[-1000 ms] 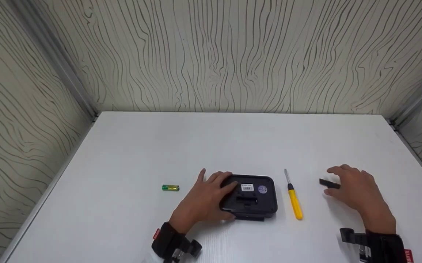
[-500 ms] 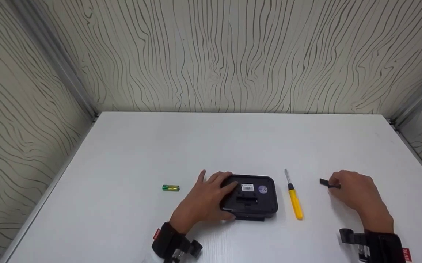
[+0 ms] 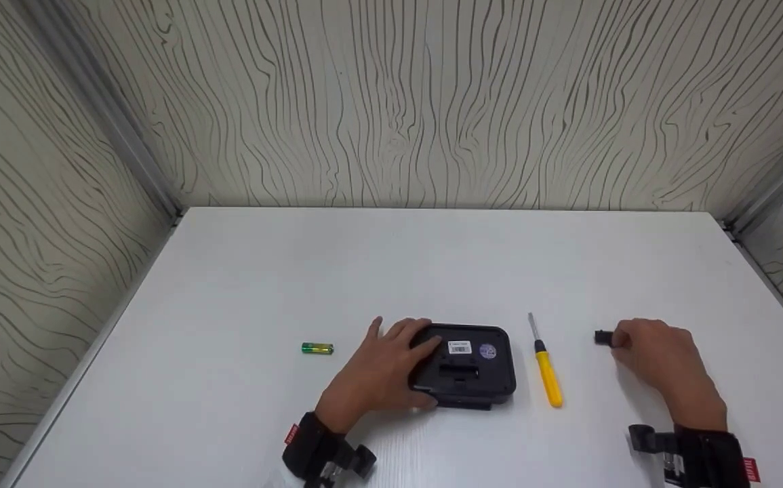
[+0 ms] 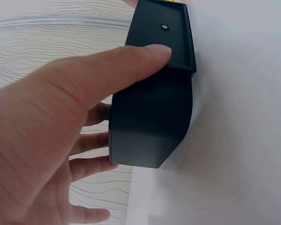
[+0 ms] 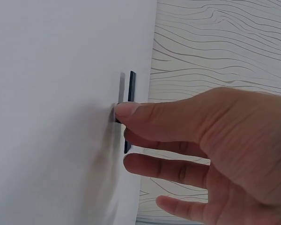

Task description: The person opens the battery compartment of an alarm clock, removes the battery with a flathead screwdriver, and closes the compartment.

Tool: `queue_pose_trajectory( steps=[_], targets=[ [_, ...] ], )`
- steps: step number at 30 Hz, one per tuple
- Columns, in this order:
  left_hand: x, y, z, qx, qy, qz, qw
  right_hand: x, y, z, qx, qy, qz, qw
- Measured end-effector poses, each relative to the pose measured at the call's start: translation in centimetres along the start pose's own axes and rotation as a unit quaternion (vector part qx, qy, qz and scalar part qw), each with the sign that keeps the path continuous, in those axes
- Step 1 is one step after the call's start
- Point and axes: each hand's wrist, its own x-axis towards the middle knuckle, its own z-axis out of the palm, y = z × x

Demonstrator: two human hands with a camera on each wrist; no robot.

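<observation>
One apparent screw (image 4: 165, 27) in the case (image 3: 496, 373) the left hand (image 3: 381, 369) grips shows only from the left wrist; the right hand (image 3: 662, 356) pinches a strip (image 3: 603, 337).

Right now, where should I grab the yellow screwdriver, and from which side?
I'd take the screwdriver by its thick yellow handle, reaching from above and the right. It lies flat, handle nearest you, thin metal shaft pointing away, and the black device is close on its left, so the right side probably gives more room.
</observation>
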Motion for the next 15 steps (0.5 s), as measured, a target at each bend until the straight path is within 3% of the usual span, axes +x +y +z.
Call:
queue_pose_trajectory(
  steps=[15],
  targets=[
    [-0.01,0.08,-0.10,-0.004,-0.006,-0.004,1.0000,0.41,0.17,0.57,0.000,0.050,-0.008,0.999]
  ],
)
